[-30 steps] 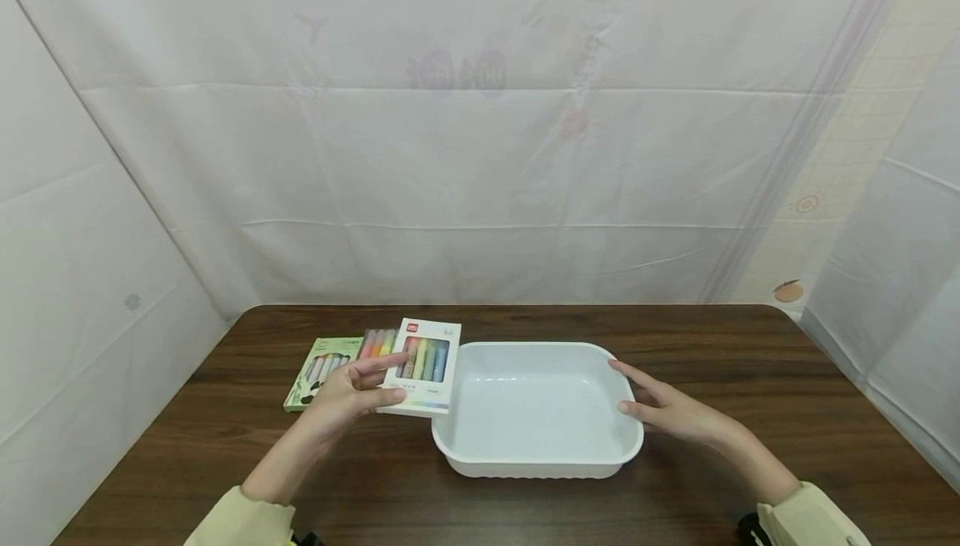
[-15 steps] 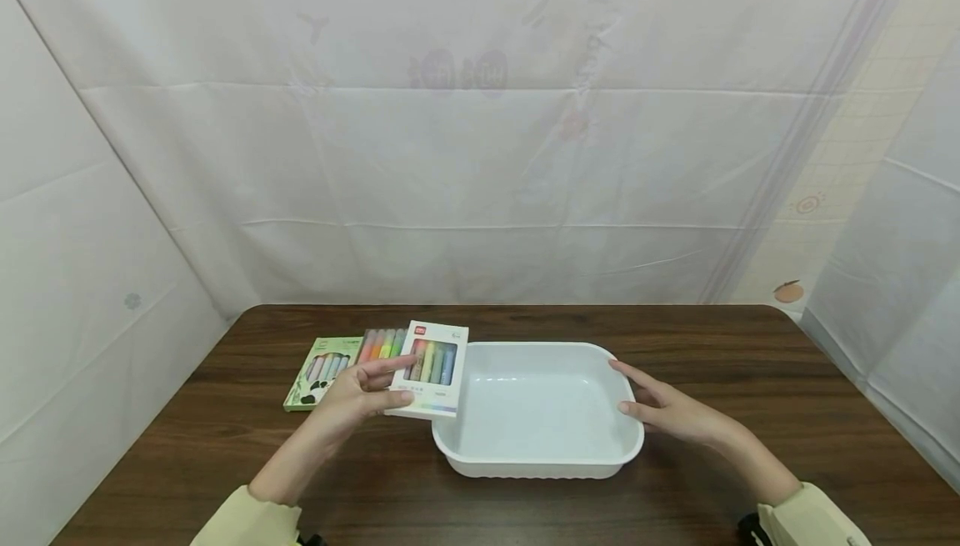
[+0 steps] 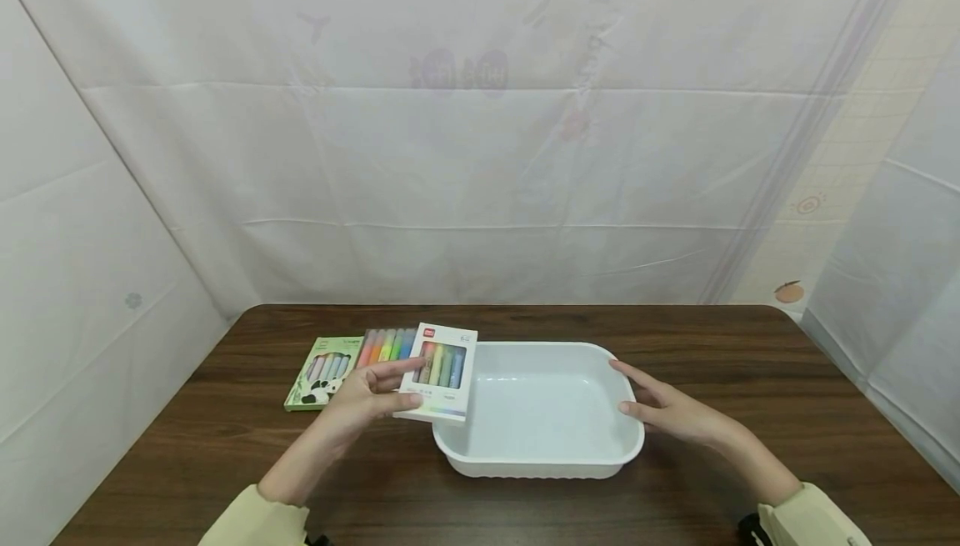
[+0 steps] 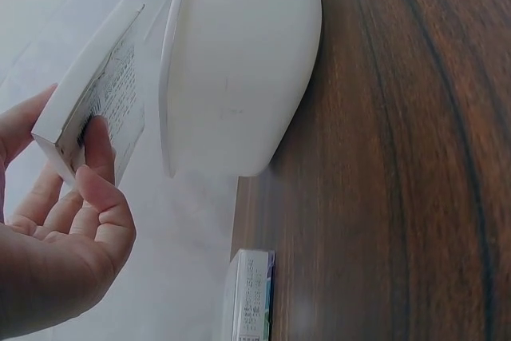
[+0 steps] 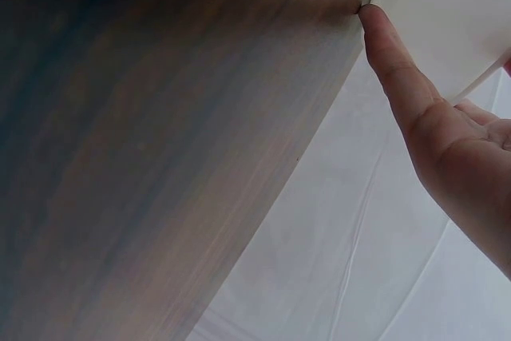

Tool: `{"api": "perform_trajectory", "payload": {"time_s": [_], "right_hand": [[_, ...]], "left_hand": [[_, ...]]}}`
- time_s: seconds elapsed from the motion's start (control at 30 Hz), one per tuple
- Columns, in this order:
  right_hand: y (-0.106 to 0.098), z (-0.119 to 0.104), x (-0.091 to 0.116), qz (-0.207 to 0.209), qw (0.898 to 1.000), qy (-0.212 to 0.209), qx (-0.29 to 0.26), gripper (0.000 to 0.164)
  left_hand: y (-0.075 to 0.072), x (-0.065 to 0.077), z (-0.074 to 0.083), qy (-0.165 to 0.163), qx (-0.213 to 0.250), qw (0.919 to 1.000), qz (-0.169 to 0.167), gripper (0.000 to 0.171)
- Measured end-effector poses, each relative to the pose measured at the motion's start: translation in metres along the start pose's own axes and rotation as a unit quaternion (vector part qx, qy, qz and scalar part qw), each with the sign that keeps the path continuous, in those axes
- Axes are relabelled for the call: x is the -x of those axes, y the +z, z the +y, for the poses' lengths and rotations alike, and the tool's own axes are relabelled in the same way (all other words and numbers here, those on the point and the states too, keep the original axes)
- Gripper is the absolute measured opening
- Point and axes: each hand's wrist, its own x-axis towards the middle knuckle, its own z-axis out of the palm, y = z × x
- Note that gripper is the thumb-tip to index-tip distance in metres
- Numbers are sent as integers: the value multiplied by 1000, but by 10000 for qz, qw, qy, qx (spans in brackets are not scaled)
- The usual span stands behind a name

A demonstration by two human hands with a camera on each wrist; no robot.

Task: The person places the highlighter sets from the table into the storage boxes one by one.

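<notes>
My left hand (image 3: pixel 362 400) holds a white box of markers (image 3: pixel 444 363), thumb on its front near the bottom and a finger across the window. Coloured sticks show through that window. The box is tilted and raised, overlapping the left rim of a white plastic basin (image 3: pixel 551 421) in the head view. From the left wrist, its printed back (image 4: pixel 120 89) is seen, with fingertips against it, above the table. My right hand (image 3: pixel 678 413) grips the basin's right rim, thumb over the edge; in the right wrist view one finger (image 5: pixel 391 57) reaches down the outer wall. The basin's inside shows nothing in it.
A green panda-print box of pens (image 3: pixel 322 373) and a clear pack of bright highlighters (image 3: pixel 384 346) lie left of the basin, partly behind my left hand. The dark wooden table (image 3: pixel 750 354) ends at white cloth (image 3: pixel 480 196) at the back and sides.
My left hand has moved slightly right and toward me with the box of markers, so more of the highlighter pack shows. The right hand and basin have stayed in place.
</notes>
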Motion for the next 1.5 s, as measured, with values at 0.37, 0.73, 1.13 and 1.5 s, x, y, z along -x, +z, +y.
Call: {"api": "perform_trajectory", "payload": {"time_s": [0.37, 0.73, 1.13, 1.5], "right_hand": [[0, -1, -2, 55, 9999, 86, 36, 70], [1, -1, -2, 45, 9999, 85, 39, 70], [0, -1, -2, 38, 9999, 73, 73, 70], [1, -1, -2, 23, 10000, 15, 35, 70]], "left_hand": [[6, -1, 1, -18, -83, 9999, 84, 59], [11, -2, 1, -74, -66, 9999, 41, 58], [17, -2, 0, 11, 44, 9999, -157, 58], [23, -3, 1, -83, 45, 9998, -190, 59]]}}
